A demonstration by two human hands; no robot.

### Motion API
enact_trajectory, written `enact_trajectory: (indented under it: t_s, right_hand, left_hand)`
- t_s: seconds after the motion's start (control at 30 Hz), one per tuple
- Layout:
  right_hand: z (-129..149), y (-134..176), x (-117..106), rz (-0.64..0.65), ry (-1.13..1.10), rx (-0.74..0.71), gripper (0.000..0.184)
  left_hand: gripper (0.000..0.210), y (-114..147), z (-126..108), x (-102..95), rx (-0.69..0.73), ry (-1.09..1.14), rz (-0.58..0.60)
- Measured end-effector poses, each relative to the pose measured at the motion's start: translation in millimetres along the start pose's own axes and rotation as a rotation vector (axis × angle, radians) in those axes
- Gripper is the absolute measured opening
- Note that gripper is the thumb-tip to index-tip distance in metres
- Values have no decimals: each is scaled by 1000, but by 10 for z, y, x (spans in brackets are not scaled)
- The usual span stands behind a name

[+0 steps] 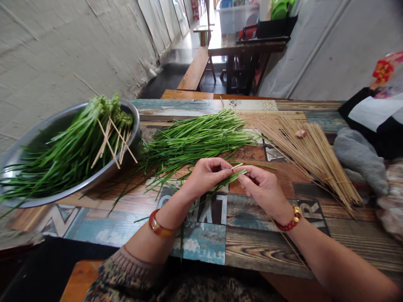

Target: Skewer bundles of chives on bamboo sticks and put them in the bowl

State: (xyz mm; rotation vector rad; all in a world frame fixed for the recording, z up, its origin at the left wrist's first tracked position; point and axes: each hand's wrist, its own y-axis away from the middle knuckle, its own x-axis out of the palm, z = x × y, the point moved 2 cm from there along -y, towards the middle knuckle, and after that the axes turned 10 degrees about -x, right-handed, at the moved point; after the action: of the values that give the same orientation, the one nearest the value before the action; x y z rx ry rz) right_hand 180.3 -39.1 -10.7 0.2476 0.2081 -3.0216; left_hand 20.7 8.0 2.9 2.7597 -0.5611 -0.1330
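Observation:
A few garlic chives (pixel 231 179) are gathered between my two hands, their pale cut ends pointing right. My left hand (pixel 208 176) is closed round them in a pinch. At the cut ends, the thumb and fingers of my right hand (pixel 260 184) are pinched together on the chives. A thin bamboo skewer (pixel 288 241) runs out below my right hand toward the table's front edge; whether the hand holds it I cannot tell. Just beyond my hands lies a loose pile of chives (pixel 201 136), leaves to the left.
At left, a metal basin (pixel 134 126) holds skewered chive bundles (pixel 78 147). Bamboo skewers (pixel 317 155) lie fanned on the right of the patterned table (pixel 201 243). Beside them are a grey cloth (pixel 359 155) and a plastic bag (pixel 392 197). A bench (pixel 195 69) stands beyond.

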Motion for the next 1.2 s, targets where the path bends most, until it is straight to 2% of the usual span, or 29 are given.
enact_trajectory:
  t_s: [0.2,0.37,0.5,0.67,0.73,0.87,1.03,1.2]
  right_hand:
    - [-13,-30,-13,-11,9,-15,23]
    - [10,-68,-11,-20,19,-98,22]
    - [-85,-179,-48,-43,81,-136,23]
    - [-72,-168,-34,-63,92,-135,17]
    - [-74,-162,-31,-66,54,-125,20]
    - [-106,-179,-41,-72,15,-153,37]
    - [-72,-129,9,-55,-16,-183,28]
    - [-67,-35,47,-65,-87,-99,23]
  left_hand:
    - [28,-13,-15,-3,16,-59,-9]
    - [20,-10,-106,-13,133,-310,-62]
    - [19,-141,-79,-75,198,-372,-69]
    - [18,-113,-77,-79,176,-423,-57]
    - [17,-102,-74,-81,168,-429,-65]
    - [17,-134,-51,-92,170,-404,-56]
    - [16,-72,-97,-42,163,-398,-65]
    - [18,7,-106,0,94,-300,-42]
